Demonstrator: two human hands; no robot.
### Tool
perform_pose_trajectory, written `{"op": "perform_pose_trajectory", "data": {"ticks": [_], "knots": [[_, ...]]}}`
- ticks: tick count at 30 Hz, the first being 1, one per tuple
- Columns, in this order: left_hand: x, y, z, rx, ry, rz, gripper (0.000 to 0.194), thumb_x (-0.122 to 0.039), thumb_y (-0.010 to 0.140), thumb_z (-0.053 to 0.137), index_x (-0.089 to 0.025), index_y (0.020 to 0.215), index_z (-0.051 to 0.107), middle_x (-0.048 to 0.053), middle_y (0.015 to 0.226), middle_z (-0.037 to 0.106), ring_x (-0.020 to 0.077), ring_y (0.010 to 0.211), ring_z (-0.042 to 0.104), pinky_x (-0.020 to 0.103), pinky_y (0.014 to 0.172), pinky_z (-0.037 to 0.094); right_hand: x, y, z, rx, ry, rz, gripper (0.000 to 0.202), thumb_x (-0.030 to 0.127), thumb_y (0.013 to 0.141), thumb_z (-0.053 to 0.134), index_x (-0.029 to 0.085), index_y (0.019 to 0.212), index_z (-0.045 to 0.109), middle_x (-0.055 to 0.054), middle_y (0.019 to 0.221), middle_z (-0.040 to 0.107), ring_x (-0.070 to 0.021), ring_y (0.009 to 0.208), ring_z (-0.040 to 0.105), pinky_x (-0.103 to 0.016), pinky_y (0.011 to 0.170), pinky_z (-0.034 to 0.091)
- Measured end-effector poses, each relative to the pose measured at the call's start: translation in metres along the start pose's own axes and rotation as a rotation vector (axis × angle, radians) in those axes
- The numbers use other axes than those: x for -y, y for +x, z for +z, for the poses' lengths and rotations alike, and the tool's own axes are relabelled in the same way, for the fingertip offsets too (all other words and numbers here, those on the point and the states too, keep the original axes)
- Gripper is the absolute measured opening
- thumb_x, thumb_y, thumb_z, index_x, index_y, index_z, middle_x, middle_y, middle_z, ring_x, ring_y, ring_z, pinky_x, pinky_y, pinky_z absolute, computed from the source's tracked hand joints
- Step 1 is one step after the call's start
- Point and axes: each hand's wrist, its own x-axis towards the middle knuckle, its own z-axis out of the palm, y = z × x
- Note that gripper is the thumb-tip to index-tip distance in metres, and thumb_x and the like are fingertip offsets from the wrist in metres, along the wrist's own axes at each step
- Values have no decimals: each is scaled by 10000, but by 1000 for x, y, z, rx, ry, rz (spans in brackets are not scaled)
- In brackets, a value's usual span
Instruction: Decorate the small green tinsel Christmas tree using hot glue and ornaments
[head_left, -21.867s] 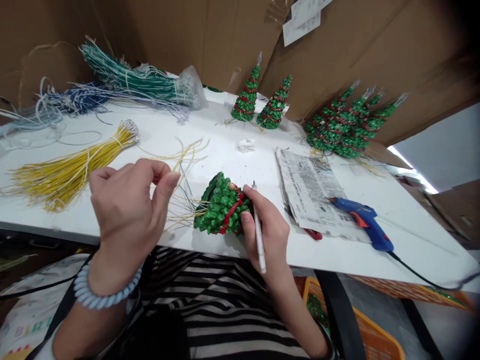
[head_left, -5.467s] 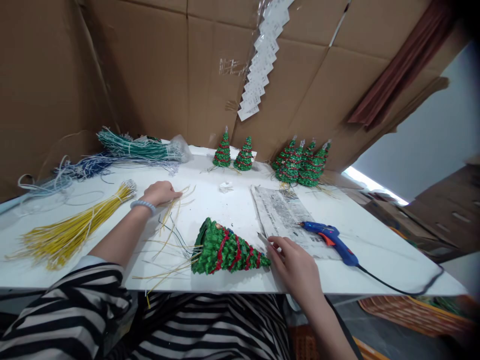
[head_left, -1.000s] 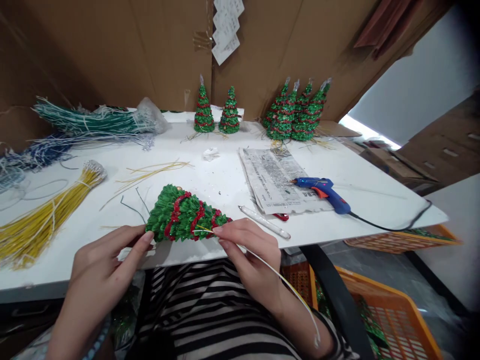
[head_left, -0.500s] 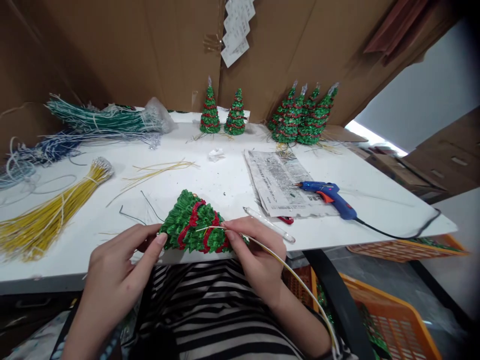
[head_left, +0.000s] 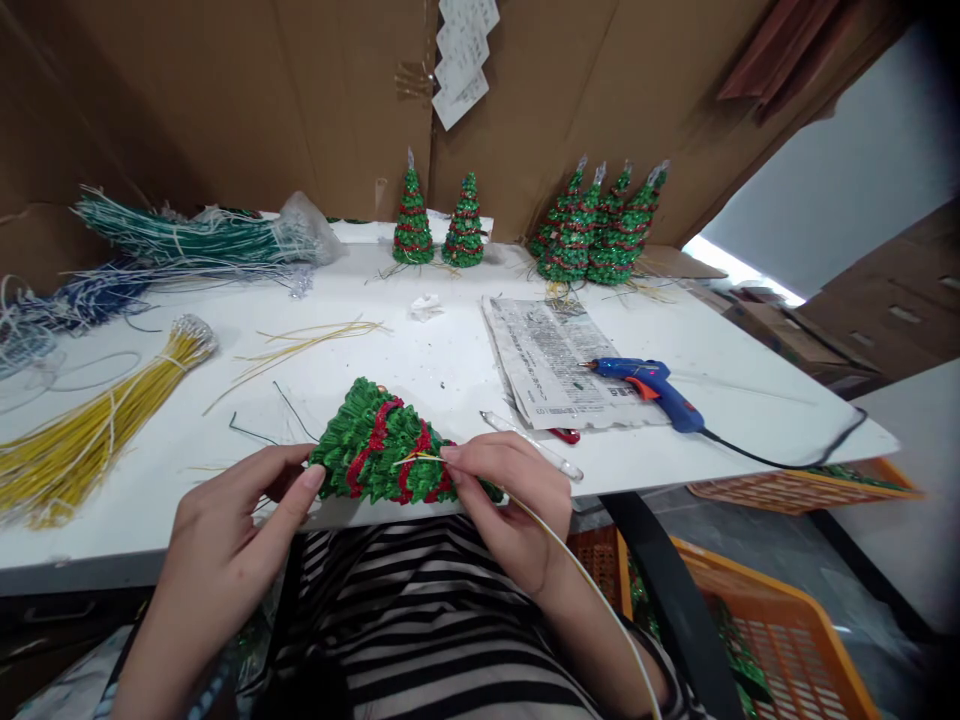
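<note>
A green miniature Christmas tree (head_left: 367, 450) with red garland bands lies on its side at the table's front edge, base to the left. My left hand (head_left: 232, 510) grips the base edge between thumb and fingers. My right hand (head_left: 510, 490) pinches thin yellow and white wires (head_left: 585, 575), their tips resting against the tree near a red band. The wires trail back over my right forearm. The tree's narrow tip is partly hidden behind my right hand.
A blue glue gun (head_left: 652, 385) rests on a folded newspaper (head_left: 551, 350). Left lie a yellow wire bundle (head_left: 112, 425) and a green wire bundle (head_left: 195, 238). Finished-looking trees (head_left: 411, 222) stand at the back. An orange crate (head_left: 795, 610) sits below right.
The view has shifted slightly, moving the scene a little left. At the wire tips in my right hand, the yellow and white strands now look more spread apart. My left hand keeps its hold.
</note>
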Motion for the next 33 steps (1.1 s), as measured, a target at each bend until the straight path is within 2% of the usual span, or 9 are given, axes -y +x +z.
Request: {"op": "perform_pose_trajectory", "data": {"ticks": [6,16,20,27,33], "knots": [[2,-1,1,13,-12,-28,382,-540,847,522,-199,872,690,-19,670,676,145,579,613,218,561,445,9,4,-13,121,-151,-251,177,26,822,602,135,942,673,-77,787,759,-149,704,692,-261,676,603],[2,-1,-1,55,-66,-60,412,-565,834,517,-193,874,690,12,741,713,164,602,644,233,564,493,1,-2,9,-74,-163,-316,278,-7,800,623,104,1050,670,-100,798,769,-163,761,733,-239,692,635],[3,-2,0,46,-61,-45,404,-556,841,513,-193,869,689,17,752,718,161,595,646,233,572,500,-2,-9,10,-57,-280,-412,362,13,812,627,94,1165,632,-94,816,774,-187,801,743,-261,687,655],[4,0,1,31,-64,3,362,-542,847,515,-216,845,673,-7,717,710,141,581,645,197,541,488,1,-13,5,68,-360,-540,103,7,805,652,53,886,698,-116,779,766,-181,781,740,-234,720,649],[4,-1,1,47,-63,18,357,-536,863,502,-222,854,672,-10,732,714,142,567,638,210,554,487,3,-10,4,105,-386,-584,88,30,814,655,86,854,710,-106,769,758,-180,741,726,-239,642,631]]}}
